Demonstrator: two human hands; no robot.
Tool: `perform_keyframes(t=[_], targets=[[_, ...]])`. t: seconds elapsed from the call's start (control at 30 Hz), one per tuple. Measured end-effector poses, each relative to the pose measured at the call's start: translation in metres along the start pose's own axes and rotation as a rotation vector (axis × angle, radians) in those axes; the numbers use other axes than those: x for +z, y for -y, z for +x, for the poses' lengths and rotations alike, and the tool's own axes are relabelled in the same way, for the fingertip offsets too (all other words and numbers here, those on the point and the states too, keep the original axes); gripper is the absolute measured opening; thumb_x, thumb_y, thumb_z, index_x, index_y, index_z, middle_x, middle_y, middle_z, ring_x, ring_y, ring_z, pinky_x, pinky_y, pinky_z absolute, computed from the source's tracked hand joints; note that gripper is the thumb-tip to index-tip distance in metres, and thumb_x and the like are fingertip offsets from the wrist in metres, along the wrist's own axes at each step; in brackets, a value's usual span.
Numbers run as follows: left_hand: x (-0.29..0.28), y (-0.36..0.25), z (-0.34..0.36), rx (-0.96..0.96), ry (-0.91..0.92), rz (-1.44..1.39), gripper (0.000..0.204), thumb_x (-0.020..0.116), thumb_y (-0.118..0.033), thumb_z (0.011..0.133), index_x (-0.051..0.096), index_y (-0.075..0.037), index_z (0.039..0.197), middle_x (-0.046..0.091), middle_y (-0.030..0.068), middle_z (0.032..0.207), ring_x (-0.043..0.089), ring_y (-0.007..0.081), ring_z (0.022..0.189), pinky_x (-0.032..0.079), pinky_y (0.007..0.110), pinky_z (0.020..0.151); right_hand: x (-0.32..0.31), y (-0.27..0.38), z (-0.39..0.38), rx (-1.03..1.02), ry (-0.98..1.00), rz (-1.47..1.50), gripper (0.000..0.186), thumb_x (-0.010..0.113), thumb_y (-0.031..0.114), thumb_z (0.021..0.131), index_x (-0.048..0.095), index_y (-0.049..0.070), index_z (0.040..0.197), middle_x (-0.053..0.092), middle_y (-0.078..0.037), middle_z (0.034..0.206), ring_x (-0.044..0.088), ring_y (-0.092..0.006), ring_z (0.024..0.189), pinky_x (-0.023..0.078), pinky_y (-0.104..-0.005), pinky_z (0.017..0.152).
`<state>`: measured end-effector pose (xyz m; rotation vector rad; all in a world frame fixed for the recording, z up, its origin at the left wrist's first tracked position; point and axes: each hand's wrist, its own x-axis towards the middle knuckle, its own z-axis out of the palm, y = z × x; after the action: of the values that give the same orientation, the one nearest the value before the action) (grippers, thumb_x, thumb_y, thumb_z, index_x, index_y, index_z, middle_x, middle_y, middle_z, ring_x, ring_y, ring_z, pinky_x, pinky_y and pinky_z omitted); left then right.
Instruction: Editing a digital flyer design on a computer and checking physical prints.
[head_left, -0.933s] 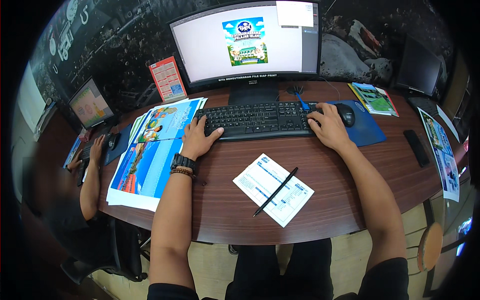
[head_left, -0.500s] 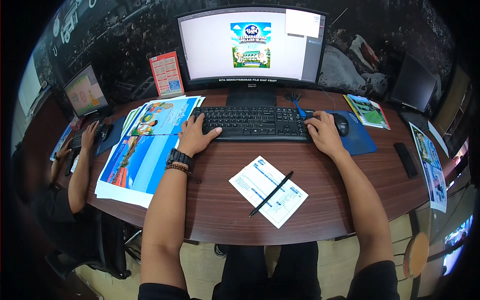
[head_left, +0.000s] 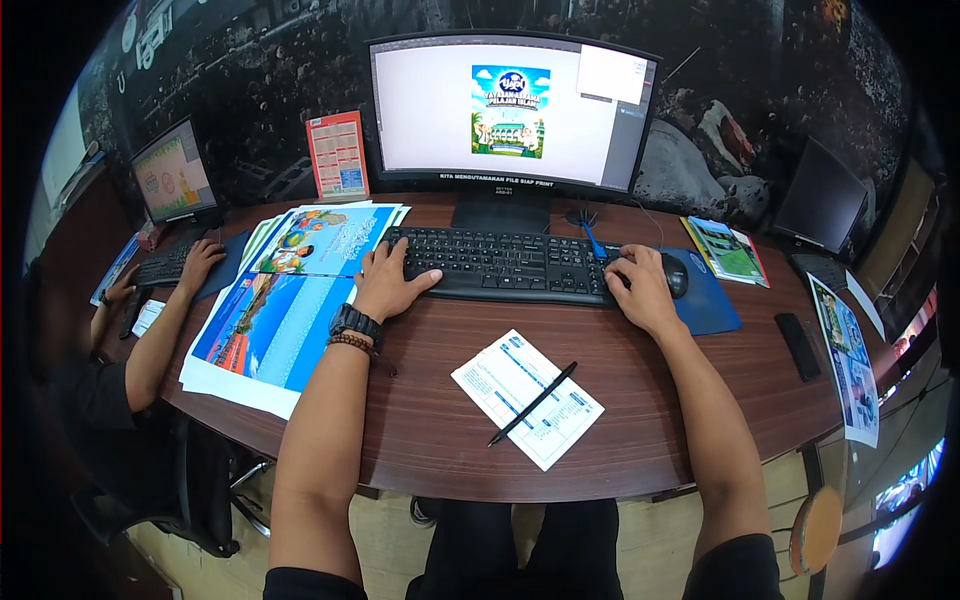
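Note:
My left hand (head_left: 388, 284) rests on the left end of a black keyboard (head_left: 500, 262), fingers spread over the keys and thumb out along its front edge. On the wrist are a black watch (head_left: 356, 322) and a brown beaded bracelet. My right hand (head_left: 640, 288) lies over the keyboard's right end at the number keys, fingers bent but apart, holding nothing I can see. Right beside it sits a black mouse (head_left: 675, 275) on a blue mouse pad (head_left: 712, 300). Behind the keyboard a wide curved monitor (head_left: 420, 110) displays a colourful poster design.
A black pen (head_left: 533, 404) lies across a printed form (head_left: 500, 375) in front of the keyboard. Large colour prints (head_left: 270, 330) lie at left, near a red desk calendar (head_left: 338, 155). A black phone-like object (head_left: 797, 346) lies at right. Another person's hand (head_left: 204, 264) works at the far left.
The whole view has shifted slightly, with the monitor lower in the picture. My right hand's fingers are drawn in a little more; my left hand stays on the keys.

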<state>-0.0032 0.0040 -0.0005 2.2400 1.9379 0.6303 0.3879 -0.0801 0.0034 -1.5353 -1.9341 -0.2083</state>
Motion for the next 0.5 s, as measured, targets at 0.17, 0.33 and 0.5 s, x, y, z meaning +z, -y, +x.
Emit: perform_keyframes(t=[0.17, 0.33, 0.5], targets=[[-0.001, -0.005, -0.001, 0.003, 0.008, -0.004, 0.093, 0.067, -0.065, 0.079, 0.037, -0.009, 0.148, 0.032, 0.0222, 0.151, 0.026, 0.0437, 0.140, 0.024, 0.065, 0.109, 0.013, -0.006, 0.002, 0.068, -0.012, -0.172, 0.029, 0.058, 0.024, 0.091, 0.069, 0.012, 0.115, 0.048, -0.020, 0.134, 0.038, -0.0365, 0.130, 0.029, -0.0478, 0.111], [-0.001, -0.001, -0.003, -0.010, 0.015, -0.001, 0.093, 0.067, -0.064, 0.079, 0.037, -0.009, 0.148, 0.031, 0.0221, 0.152, 0.026, 0.0435, 0.140, 0.025, 0.065, 0.109, -0.002, -0.013, -0.001, 0.035, 0.041, -0.109, 0.025, 0.059, 0.018, 0.090, 0.069, 0.012, 0.112, 0.049, -0.019, 0.133, 0.039, -0.0362, 0.129, 0.029, -0.0474, 0.110], [-0.004, -0.004, -0.004, 0.003, 0.000, 0.013, 0.092, 0.066, -0.065, 0.080, 0.038, -0.009, 0.148, 0.033, 0.0229, 0.151, 0.027, 0.0431, 0.140, 0.027, 0.061, 0.110, -0.005, -0.014, -0.007, 0.021, 0.048, -0.035, 0.022, 0.059, 0.012, 0.088, 0.070, 0.010, 0.106, 0.052, -0.018, 0.129, 0.041, -0.0353, 0.127, 0.031, -0.0468, 0.110]])
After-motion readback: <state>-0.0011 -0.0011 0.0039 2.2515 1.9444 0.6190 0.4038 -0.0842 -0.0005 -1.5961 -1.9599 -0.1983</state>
